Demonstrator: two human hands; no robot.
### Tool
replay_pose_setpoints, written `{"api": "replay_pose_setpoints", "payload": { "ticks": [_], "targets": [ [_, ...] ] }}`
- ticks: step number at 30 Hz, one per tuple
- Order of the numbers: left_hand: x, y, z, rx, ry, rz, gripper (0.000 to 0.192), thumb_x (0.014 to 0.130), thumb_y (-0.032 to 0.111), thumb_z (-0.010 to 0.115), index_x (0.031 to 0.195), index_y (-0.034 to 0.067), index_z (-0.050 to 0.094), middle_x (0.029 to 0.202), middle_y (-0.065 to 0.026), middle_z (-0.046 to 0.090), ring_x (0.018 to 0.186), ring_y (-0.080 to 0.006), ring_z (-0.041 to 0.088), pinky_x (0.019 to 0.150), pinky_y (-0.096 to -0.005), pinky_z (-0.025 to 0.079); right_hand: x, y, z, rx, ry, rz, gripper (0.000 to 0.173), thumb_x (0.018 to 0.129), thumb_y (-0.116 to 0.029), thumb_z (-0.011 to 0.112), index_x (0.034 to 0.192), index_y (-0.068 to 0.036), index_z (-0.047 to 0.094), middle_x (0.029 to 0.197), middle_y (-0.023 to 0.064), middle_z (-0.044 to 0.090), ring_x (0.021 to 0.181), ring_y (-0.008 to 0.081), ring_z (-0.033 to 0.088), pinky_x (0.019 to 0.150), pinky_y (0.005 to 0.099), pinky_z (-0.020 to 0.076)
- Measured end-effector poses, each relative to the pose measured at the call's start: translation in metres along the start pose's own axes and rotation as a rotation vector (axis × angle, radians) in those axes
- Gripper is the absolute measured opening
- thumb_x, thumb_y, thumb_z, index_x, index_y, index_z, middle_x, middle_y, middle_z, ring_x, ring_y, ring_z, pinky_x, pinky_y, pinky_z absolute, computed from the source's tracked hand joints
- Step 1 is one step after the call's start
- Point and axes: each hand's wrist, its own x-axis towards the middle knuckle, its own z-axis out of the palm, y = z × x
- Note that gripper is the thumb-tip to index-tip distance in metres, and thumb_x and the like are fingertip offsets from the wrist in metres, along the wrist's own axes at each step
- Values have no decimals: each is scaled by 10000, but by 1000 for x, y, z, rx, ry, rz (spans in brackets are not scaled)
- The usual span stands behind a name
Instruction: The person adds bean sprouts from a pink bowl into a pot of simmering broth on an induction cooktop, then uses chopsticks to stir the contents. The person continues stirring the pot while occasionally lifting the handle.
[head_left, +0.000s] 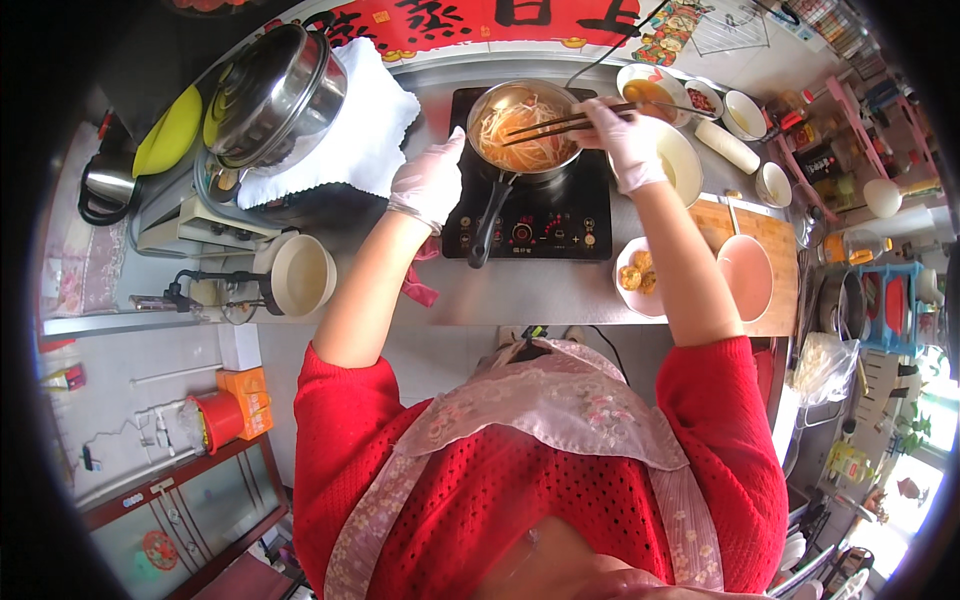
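Observation:
A pair of dark chopsticks (551, 129) is held in my gloved right hand (619, 142), at the right rim of a small metal pan (474, 150). Their tips reach into pale noodle-like strands (517, 124) in orange-red broth. The pan stands on a black induction cooktop (487, 206), and its black handle (491, 217) points towards me. My gloved left hand (431, 176) is just left of the pan, thumb extended. Its other fingers look curled, but their undersides are hidden. No object shows in it.
Left stands a lidded steel pot (277, 97) by a white cloth (367, 127). On the right are a bowl of orange liquid (637, 79), a large pale bowl (690, 161), a plate of browned pieces (626, 296) and a pink pan (745, 277) on a wooden board (780, 240).

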Motion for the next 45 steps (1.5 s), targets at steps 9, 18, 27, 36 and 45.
{"api": "replay_pose_setpoints", "payload": {
  "ticks": [9, 18, 27, 36, 45],
  "targets": [
    [-9, -5, 13, 1, 55, 29, 523, 834, 119, 450, 1348, 204, 405, 927, -154, 605, 801, -336, 595, 712, -429, 484, 3, 42, 21, -221, 71, 196, 206, 815, -188, 614, 837, 17, 606, 777, 66, 651, 597, 117, 617, 574, 210, 495],
    [-4, -1, 8, 46, 114, 63, 519, 844, 139, 467, 1352, 208, 387, 874, -141, 588, 749, -334, 592, 667, -442, 480, 0, 53, 59, -249, -12, 90, 196, 849, -150, 608, 966, 7, 629, 836, 41, 635, 747, 91, 580, 671, 245, 479],
    [-23, -5, 14, -138, 137, 31, 547, 823, 94, 510, 1347, 216, 414, 803, -152, 564, 731, -323, 571, 692, -411, 468, -36, 49, -47, 186, 234, 135, 139, 869, -151, 573, 954, -42, 591, 874, 70, 636, 723, 177, 663, 619, 246, 543],
    [-12, -11, 23, -159, 84, -10, 529, 818, 109, 514, 1334, 201, 440, 847, -172, 586, 762, -322, 582, 719, -402, 469, -37, 62, -67, 417, 240, 35, 122, 863, -109, 576, 956, -30, 573, 891, 76, 626, 724, 186, 658, 616, 235, 541],
    [-3, -5, 36, 42, 46, -18, 526, 845, 120, 501, 1352, 197, 385, 848, -156, 582, 720, -330, 580, 672, -430, 475, -24, 40, -52, 15, 118, -178, 206, 886, -172, 564, 980, 8, 598, 878, 80, 635, 740, 149, 645, 660, 222, 515]
  ]
}}
